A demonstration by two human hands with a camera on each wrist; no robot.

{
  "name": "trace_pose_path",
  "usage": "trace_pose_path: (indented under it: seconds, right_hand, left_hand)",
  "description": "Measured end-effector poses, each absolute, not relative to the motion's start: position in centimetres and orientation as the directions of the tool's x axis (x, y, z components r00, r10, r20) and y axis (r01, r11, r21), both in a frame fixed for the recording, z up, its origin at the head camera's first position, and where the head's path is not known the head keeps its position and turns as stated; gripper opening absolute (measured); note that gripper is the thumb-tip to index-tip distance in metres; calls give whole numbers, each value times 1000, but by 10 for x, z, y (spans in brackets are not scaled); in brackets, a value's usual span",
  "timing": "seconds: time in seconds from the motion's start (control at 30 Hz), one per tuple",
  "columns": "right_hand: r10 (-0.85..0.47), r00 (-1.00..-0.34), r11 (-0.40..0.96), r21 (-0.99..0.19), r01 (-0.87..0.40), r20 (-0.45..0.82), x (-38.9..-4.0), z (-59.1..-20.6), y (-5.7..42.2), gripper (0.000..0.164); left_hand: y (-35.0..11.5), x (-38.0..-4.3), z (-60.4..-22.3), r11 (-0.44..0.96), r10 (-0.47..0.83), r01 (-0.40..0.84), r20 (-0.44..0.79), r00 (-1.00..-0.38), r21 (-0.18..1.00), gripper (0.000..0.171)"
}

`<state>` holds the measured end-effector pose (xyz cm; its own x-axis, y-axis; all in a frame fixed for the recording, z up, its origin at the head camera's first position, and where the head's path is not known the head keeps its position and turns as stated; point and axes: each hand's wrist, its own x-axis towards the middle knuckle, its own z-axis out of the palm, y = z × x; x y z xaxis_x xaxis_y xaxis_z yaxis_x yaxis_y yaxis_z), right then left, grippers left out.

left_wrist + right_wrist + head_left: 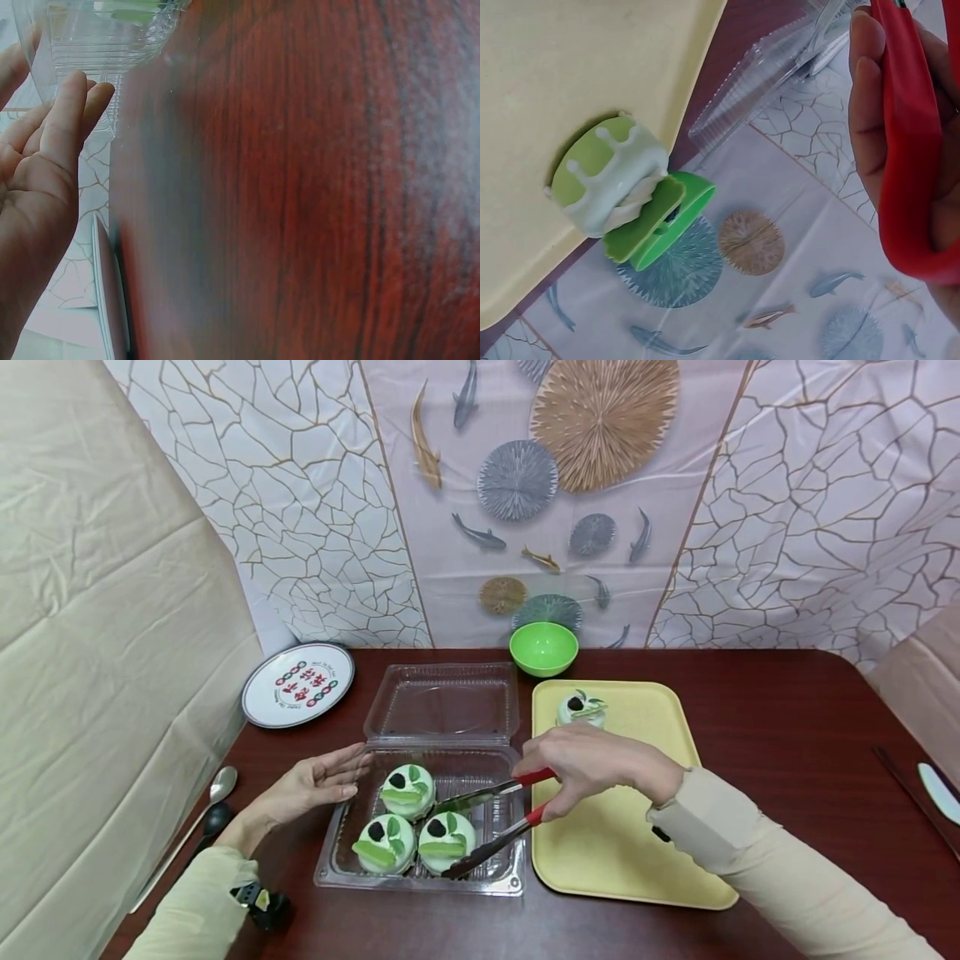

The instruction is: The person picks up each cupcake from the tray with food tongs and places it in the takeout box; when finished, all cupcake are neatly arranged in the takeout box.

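Note:
My right hand [592, 764] grips a pair of tongs [498, 843] by their red handles. The tongs' spread arms reach into a clear plastic clamshell box [420, 884], one on either side of the near-right cupcake [454, 838]; firm contact cannot be told. Two more cupcakes stand there, one behind [408, 790] and one at near left [382, 845], each with green and dark toppings. My left hand [315, 785] is at the box's left edge, fingers extended. The right wrist view shows a red tong handle [911, 150] in the hand, and a cupcake [611, 176] on the yellow tray.
The yellow tray [622, 852] lies right of the box, whose lid [450, 702] is folded back. Behind stands a green bowl [543, 650]. A white plate [298, 685] is at back left, a spoon [222, 783] at left. A white-ended utensil [937, 792] lies far right.

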<state>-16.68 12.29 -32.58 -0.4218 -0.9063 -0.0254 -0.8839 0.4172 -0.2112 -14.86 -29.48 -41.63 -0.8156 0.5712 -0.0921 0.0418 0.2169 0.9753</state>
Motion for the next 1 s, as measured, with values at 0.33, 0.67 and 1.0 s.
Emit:
trace_pose_path:
  seconds: [0.33, 0.67, 1.0]
  right_hand:
    - [-879, -466, 424, -281, -861, 99, -166, -326, 153, 47]
    - [-584, -685, 552, -406, -729, 437, -169, -335, 244, 58]
    - [-363, -863, 750, -439, -495, 353, -164, -377, 313, 51]
  left_hand:
    - [-293, -149, -416, 217, 572, 51, -85, -816, 975, 72]
    - [-293, -149, -416, 217, 571, 45, -90, -816, 975, 71]
    - [-294, -148, -417, 211, 570, 46, -85, -817, 976, 71]
